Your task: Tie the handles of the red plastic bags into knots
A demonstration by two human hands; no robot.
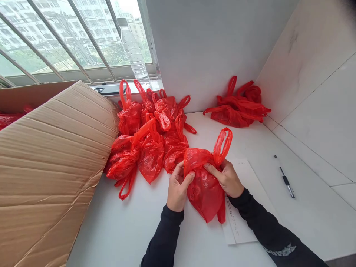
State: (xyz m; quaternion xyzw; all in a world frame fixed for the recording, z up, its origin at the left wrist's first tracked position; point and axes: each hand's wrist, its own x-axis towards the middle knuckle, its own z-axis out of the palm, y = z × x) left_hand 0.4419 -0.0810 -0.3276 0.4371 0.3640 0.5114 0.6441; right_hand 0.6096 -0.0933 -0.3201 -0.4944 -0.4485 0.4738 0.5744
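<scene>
A red plastic bag [204, 196] with something inside hangs between my two hands above the white tabletop. My left hand [178, 189] pinches the bag's left upper edge between thumb and fingers. On the other side, my right hand [226, 178] grips the gathered plastic just below a looped handle that stands up. What the bag contains cannot be made out through the plastic. Partly under the bag and my right forearm lies a notebook [247, 178] with handwriting on its page. Several tied red bags [151, 152] are heaped just left of and behind my left hand.
A large cardboard box [52, 155] fills the left side, with red plastic inside. More red bags [239, 105] lie at the back wall. A pen [287, 185] and its cap [275, 157] rest at right. A water bottle [135, 55] stands on the windowsill.
</scene>
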